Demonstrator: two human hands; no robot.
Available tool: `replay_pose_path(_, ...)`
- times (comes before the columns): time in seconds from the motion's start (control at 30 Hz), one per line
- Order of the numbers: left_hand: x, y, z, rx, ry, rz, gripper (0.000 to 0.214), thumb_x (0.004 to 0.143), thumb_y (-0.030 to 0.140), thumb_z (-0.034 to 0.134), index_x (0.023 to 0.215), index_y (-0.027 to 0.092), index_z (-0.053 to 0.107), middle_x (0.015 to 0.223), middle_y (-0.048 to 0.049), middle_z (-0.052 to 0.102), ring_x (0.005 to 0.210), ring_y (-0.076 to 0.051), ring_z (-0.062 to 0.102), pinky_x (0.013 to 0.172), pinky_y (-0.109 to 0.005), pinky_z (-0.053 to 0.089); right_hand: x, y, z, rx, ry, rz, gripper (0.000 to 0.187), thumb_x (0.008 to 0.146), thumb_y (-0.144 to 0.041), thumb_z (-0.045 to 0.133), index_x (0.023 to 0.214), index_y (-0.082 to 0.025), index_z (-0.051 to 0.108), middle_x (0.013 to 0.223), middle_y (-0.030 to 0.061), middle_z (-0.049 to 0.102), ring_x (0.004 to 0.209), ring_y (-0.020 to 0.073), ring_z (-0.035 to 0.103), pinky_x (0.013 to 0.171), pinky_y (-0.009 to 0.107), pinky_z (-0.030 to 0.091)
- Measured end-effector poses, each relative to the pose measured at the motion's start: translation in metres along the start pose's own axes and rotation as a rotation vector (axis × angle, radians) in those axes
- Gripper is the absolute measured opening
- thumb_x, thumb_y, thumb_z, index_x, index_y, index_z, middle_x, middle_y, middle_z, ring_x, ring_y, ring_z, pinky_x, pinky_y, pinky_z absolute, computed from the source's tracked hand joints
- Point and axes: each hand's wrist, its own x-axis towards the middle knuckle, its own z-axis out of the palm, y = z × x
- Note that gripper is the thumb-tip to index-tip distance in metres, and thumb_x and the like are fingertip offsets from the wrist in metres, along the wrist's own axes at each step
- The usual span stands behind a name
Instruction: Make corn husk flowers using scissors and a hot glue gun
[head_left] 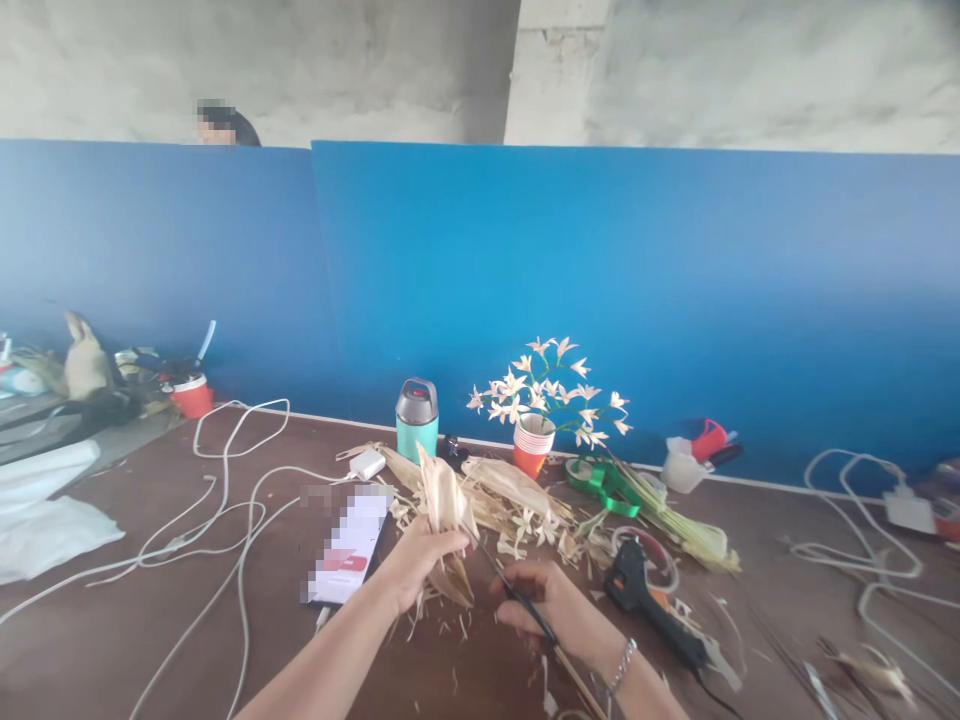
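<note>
My left hand [421, 566] is closed around a bunch of dry corn husk [444, 500], holding it upright above the brown table [135, 640]. Just to its right, my right hand [541, 595] grips black scissors [501, 578], whose blades point up-left into the base of the husk. Small husk scraps [442, 625] lie under both hands. More husk leaves and little husk flowers [517, 515] are piled just behind the hands.
A phone [349, 545] lies left of my hands among white cables [225, 500]. A black glue gun [645, 600] lies to the right. Behind stand a teal flask [417, 418], a red cup of husk flowers [534, 440], green ribbon [604, 482], and a blue partition [600, 300].
</note>
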Motion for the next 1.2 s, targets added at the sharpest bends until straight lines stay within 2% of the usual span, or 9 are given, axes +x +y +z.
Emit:
replay_pose_path(0.4, -0.001, 0.001, 0.001, -0.006, 0.020, -0.020, 0.005, 0.061, 0.016, 0.063, 0.063, 0.013, 0.067, 0.058, -0.0003, 0.062, 0.057, -0.012, 0.054, 0.058, -0.023, 0.037, 0.000, -0.002, 0.001, -0.023, 0.020, -0.018, 0.034, 0.061, -0.039, 0.076, 0.081, -0.014, 0.064, 0.047, -0.0089, 0.045, 0.037, 0.0038, 0.036, 0.035, 0.015, 0.031)
replay_pose_path(0.73, -0.002, 0.003, 0.002, -0.006, 0.039, -0.016, 0.005, 0.061, 0.016, 0.065, 0.063, 0.013, 0.067, 0.057, -0.0005, 0.061, 0.057, -0.013, 0.053, 0.057, -0.023, 0.037, -0.002, -0.008, 0.004, -0.084, 0.059, -0.058, 0.033, 0.060, -0.037, 0.078, 0.080, -0.013, 0.066, 0.050, -0.0069, 0.048, 0.040, 0.0045, 0.034, 0.038, 0.016, 0.029)
replay_pose_path(0.97, 0.001, -0.002, 0.000, -0.021, 0.030, -0.029, 0.006, 0.062, 0.018, 0.065, 0.064, 0.013, 0.067, 0.058, -0.0008, 0.061, 0.056, -0.013, 0.054, 0.056, -0.023, 0.038, -0.004, -0.012, 0.004, -0.135, 0.074, -0.094, 0.034, 0.057, -0.038, 0.079, 0.077, -0.012, 0.067, 0.051, -0.0057, 0.048, 0.047, 0.0061, 0.035, 0.043, 0.018, 0.029)
replay_pose_path(1.1, 0.001, -0.003, -0.003, -0.042, 0.039, -0.036, 0.015, 0.066, 0.027, 0.066, 0.067, 0.012, 0.068, 0.067, -0.0049, 0.066, 0.061, -0.015, 0.058, 0.055, -0.023, 0.040, -0.002, -0.009, 0.002, -0.171, 0.090, -0.095, 0.034, 0.059, -0.041, 0.077, 0.078, -0.013, 0.068, 0.054, -0.0040, 0.050, 0.049, 0.0076, 0.037, 0.045, 0.019, 0.030)
replay_pose_path(1.2, 0.002, -0.001, -0.002, -0.114, 0.148, -0.063, 0.024, 0.068, 0.037, 0.067, 0.069, 0.014, 0.064, 0.067, -0.0044, 0.066, 0.056, -0.014, 0.059, 0.052, -0.024, 0.043, -0.001, -0.009, 0.002, -0.188, 0.093, -0.091, 0.035, 0.058, -0.042, 0.077, 0.078, -0.014, 0.069, 0.054, -0.0038, 0.050, 0.049, 0.0078, 0.036, 0.045, 0.019, 0.030)
